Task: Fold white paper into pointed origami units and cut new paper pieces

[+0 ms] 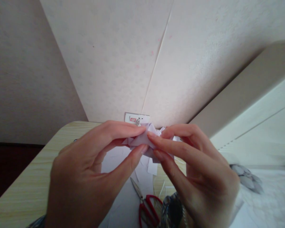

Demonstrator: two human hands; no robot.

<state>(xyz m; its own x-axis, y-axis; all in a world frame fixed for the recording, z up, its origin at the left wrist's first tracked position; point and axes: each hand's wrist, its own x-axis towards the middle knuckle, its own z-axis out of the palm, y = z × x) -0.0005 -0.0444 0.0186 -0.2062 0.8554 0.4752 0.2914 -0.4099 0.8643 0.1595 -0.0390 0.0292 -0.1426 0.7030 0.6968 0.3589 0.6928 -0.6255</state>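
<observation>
A folded piece of pale paper (140,139) with several pointed creases is held up between both hands, above the table. My left hand (92,161) pinches its left side, index finger on top and thumb below. From the other side, my right hand (194,161) grips it with thumb and fingertips, the index tip pressed on its front face. The fingers cover much of the paper's shape. Beneath the hands lie red-handled scissors (148,205), their blades pointing away, on white paper sheets (125,190).
The light wood table (28,177) reaches the wall, where a socket plate (130,117) sits behind the hands. Paper scraps (152,167) lie near the scissors. To the right are a white cabinet (263,126) and pale bedding with a grey pattern (248,179).
</observation>
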